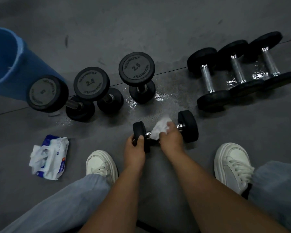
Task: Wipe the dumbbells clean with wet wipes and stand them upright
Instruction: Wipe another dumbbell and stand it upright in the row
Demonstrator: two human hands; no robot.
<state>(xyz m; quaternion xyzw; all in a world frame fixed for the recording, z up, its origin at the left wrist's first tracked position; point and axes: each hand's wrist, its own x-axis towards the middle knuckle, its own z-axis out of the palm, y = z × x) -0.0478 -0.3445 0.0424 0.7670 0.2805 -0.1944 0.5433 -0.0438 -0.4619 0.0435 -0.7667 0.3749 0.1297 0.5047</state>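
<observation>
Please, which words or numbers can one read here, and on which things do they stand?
"2.5", "TECHNOGYM": right upright dumbbell, top face.
"2.5", "TECHNOGYM": middle upright dumbbell, top face.
Left upright dumbbell: print blurred.
Wipes pack: print too small.

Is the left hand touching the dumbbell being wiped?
Touching. The head view shows the left hand gripping the dumbbell by its left weight, fingers curled round it; the right hand holds the wipe.
</observation>
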